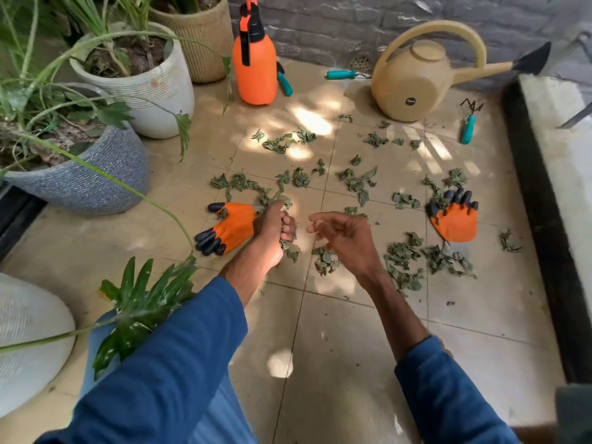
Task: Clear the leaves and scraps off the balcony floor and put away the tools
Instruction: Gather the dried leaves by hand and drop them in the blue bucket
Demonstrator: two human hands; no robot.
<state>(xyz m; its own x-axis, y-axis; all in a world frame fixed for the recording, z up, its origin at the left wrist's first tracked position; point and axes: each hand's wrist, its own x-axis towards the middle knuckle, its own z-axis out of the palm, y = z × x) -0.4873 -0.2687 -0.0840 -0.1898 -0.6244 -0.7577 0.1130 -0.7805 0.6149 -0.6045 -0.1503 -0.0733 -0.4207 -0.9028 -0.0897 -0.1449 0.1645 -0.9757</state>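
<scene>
Tiled floor (pixel 352 331), left hand (pixel 272 225) gripping leaves (pixel 285 243), right hand (pixel 346 238) loosely curled

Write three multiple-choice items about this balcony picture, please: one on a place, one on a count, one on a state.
1. Where does the sprayer stand?
A. between the pots and the can
B. on the ledge
C. on a chair

2. How many orange gloves lie on the floor?
A. one
B. two
C. four

3. What does the left hand hold?
A. a glove
B. nothing
C. leaves

Answers:
1 A: the pots stand on its left and the can on its right.
2 B: one lies beside the left hand, the other further right.
3 C: its fingers curl round green leaves.
</scene>
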